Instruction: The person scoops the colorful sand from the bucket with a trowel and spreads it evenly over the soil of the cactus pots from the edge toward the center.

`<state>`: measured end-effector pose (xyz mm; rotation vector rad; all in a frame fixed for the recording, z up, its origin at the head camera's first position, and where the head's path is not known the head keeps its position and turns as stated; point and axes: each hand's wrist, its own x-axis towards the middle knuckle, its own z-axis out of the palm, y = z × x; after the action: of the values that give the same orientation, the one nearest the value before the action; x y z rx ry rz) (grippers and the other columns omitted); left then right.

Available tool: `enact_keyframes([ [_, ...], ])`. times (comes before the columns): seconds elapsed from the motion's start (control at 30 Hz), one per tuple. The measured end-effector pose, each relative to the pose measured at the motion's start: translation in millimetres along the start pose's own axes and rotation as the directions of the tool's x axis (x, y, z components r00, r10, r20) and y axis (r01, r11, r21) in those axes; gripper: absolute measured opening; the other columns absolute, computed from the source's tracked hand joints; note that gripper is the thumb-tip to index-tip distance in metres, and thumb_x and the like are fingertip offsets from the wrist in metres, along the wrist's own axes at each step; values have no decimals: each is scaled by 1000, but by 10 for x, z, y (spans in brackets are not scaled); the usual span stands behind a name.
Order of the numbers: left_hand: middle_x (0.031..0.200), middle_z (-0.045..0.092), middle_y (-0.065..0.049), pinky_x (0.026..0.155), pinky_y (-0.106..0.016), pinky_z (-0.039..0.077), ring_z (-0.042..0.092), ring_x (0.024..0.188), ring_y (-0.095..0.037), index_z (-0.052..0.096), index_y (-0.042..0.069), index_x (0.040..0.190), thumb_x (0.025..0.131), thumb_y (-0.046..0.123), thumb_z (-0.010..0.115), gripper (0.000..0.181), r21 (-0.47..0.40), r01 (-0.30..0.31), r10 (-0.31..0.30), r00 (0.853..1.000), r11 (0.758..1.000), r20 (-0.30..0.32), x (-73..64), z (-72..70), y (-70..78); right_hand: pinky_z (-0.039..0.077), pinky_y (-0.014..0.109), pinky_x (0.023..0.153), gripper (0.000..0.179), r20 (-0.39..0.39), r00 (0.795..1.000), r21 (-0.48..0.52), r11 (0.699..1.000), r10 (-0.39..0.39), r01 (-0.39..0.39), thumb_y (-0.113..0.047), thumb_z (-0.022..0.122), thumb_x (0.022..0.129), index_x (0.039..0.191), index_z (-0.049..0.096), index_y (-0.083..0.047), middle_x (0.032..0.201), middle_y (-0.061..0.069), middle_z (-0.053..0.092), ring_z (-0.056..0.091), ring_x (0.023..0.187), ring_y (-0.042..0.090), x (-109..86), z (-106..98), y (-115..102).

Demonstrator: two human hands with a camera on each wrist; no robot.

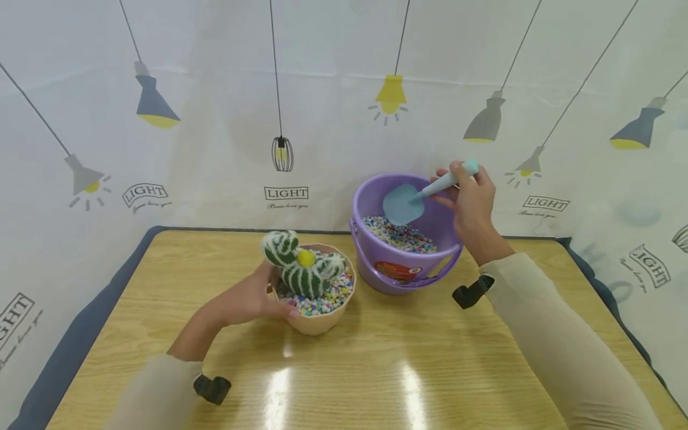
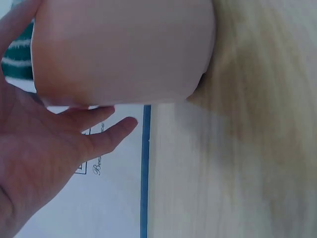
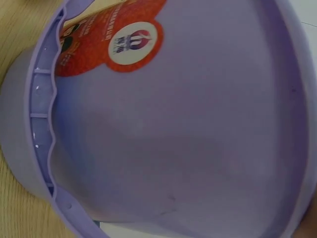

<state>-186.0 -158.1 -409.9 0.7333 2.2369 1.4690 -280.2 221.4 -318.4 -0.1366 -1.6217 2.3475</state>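
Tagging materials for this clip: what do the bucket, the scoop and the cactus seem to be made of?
The bucket: likely plastic, satin purple, with a molded, ribbed handle. The scoop: probably plastic, smooth pale blue, though coated metal is possible. The cactus: apparently yarn or felt, matte, judging by its fuzzy white stripes.

Pot (image 1: 317,325) left of bucket (image 1: 371,251)

Person wore plain beige long sleeves, left sleeve (image 1: 156,394) and right sleeve (image 1: 559,334) alike, smooth-looking cloth, some creases low on the right one, cuffs reaching about the wrists. Small black device sat at each cuff, left device (image 1: 212,389) and right device (image 1: 473,292), both blocky and angular. Left hand (image 1: 249,300) and right hand (image 1: 475,203) were bare.
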Motion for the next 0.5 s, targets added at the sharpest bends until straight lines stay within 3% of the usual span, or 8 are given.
enact_keyframes([
  [0.17,141,37,-18,107,-52,36,45,125,-33,11,13,149,80,26,79,97,-19,-50,48,991,999,-121,-82,190,14,58,42,72,18,73,997,45,999,12,-16,-18,66,93,100,55,-6,87,12,71,73,81,25,18,-11,42],
  [0.3,146,30,-18,113,-54,29,37,134,-35,12,11,150,71,27,86,109,-37,-45,35,974,998,-226,-68,346,44,59,39,74,17,124,992,11,1000,10,-12,-19,65,94,102,54,-8,91,12,71,73,84,23,18,-17,62],
  [0.4,142,36,-15,112,-49,33,44,130,-31,20,11,146,64,27,91,109,-44,-35,21,957,998,-288,-27,416,50,60,35,74,17,160,987,-42,999,31,-25,-20,63,95,103,53,-9,97,10,70,72,85,19,23,-24,77],
  [0.5,139,42,-14,110,-46,37,50,125,-28,25,9,143,62,26,92,106,-44,-32,16,951,999,-307,7,430,53,60,35,76,17,224,972,-102,994,64,-42,-21,61,96,106,53,-10,102,8,70,71,88,18,42,-34,92],
])
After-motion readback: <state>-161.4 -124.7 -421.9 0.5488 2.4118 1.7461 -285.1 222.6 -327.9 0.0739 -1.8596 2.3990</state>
